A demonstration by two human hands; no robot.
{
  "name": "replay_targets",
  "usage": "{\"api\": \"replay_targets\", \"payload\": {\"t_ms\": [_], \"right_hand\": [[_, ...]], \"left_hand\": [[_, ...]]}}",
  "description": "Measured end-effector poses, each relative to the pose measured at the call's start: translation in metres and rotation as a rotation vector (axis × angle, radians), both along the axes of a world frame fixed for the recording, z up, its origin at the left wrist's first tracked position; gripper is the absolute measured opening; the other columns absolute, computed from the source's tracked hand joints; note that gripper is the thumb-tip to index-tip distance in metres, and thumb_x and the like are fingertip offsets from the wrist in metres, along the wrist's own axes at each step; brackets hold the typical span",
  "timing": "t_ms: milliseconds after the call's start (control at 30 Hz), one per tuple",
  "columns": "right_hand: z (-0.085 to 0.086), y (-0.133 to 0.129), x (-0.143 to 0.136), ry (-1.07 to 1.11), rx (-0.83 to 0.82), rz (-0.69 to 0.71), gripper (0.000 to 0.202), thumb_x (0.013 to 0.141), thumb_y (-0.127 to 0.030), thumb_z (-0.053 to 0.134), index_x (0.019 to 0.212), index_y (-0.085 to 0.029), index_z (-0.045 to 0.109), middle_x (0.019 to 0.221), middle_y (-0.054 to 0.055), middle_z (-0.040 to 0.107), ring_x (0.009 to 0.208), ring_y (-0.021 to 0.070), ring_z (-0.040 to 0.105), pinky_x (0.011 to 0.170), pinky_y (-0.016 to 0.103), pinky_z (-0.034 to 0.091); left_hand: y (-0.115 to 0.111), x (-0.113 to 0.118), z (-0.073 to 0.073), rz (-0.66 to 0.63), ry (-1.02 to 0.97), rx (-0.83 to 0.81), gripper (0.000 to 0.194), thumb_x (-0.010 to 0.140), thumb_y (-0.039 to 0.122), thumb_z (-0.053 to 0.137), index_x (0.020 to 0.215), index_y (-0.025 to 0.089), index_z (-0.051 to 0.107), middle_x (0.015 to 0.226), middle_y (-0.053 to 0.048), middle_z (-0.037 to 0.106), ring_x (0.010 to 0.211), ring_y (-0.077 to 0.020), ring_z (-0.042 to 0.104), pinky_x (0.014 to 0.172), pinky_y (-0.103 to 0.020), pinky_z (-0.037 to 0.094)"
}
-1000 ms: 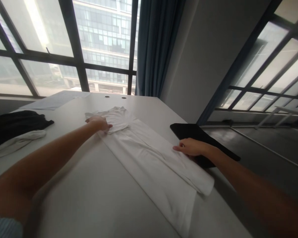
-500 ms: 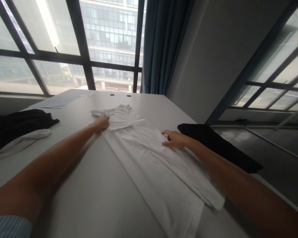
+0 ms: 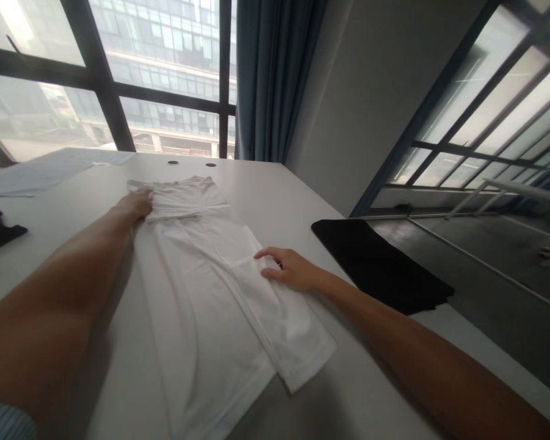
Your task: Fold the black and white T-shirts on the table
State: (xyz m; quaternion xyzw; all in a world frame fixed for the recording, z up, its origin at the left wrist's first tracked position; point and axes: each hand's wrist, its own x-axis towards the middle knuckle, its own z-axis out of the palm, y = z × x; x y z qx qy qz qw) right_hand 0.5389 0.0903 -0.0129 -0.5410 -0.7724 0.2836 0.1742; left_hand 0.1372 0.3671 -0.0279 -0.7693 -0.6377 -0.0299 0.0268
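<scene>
A long white garment [image 3: 201,287] lies lengthwise on the white table, with soft wrinkles down its near part. At its far end the fabric is bunched and gathered. My left hand [image 3: 140,203] is closed on the far left side of the cloth; its fingertips are partly hidden. Over the right side, my right hand [image 3: 288,267] rests on a narrower layer of the garment, thumb and index finger apart and the other fingers mostly out of sight. The near hem runs out toward the bottom of the view.
A folded black cloth [image 3: 380,263] lies along the table's right edge. Part of a dark garment [image 3: 0,231] shows at the left, and a flat pale sheet [image 3: 50,170] at the far left. Beyond the white tabletop [image 3: 266,189] are windows and a blue curtain [image 3: 275,79].
The view has turned right, shifting everything left. The garment's near end has swung leftward and its left side has wrinkled. My right hand sits lower along the cloth; my left hand keeps its hold.
</scene>
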Motion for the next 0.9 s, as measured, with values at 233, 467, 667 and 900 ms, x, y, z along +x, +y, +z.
{"api": "replay_targets", "payload": {"t_ms": [233, 467, 667, 900], "right_hand": [[-0.011, 0.009, 0.004, 0.083, -0.015, -0.094, 0.027, 0.082, -0.030, 0.066, 0.101, -0.016, 0.077, 0.059, -0.007, 0.037, 0.057, 0.0095, 0.034, 0.056, 0.025, 0.027], [-0.003, -0.017, 0.025, 0.093, -0.103, 0.009, 0.038, 0.073, -0.042, 0.074, 0.098, -0.014, 0.076, 0.060, -0.008, 0.035, 0.057, 0.0088, 0.033, 0.054, 0.024, 0.027], [-0.008, -0.024, 0.047, 0.147, -0.084, -0.160, 0.042, 0.069, -0.046, 0.074, 0.094, -0.013, 0.070, 0.063, -0.007, 0.041, 0.059, 0.0094, 0.037, 0.054, 0.023, 0.030], [-0.008, -0.019, 0.059, 0.087, -0.052, -0.170, 0.037, 0.072, -0.044, 0.074, 0.094, -0.014, 0.071, 0.070, -0.001, 0.057, 0.063, 0.0113, 0.048, 0.059, 0.023, 0.039]], "left_hand": [[-0.092, 0.003, -0.006, 0.152, -0.080, -0.017, 0.065, 0.105, 0.046, 0.027, 0.161, 0.012, 0.024, 0.167, -0.017, 0.026, 0.147, -0.0330, 0.038, 0.117, -0.045, 0.034], [-0.254, 0.025, -0.012, -0.188, -0.078, -0.159, 0.070, 0.101, 0.061, 0.030, 0.164, 0.030, 0.023, 0.172, -0.009, 0.006, 0.156, -0.0370, 0.013, 0.117, -0.064, 0.026], [-0.351, 0.047, -0.004, -0.673, -0.243, -0.154, 0.058, 0.102, 0.061, 0.038, 0.145, 0.028, 0.058, 0.159, -0.011, 0.045, 0.147, -0.0299, 0.039, 0.123, -0.050, 0.025], [-0.373, 0.052, -0.004, -0.839, -0.519, -0.020, 0.040, 0.097, 0.055, 0.057, 0.096, 0.020, 0.078, 0.103, -0.011, 0.074, 0.097, -0.0211, 0.066, 0.094, -0.032, 0.050]]}}
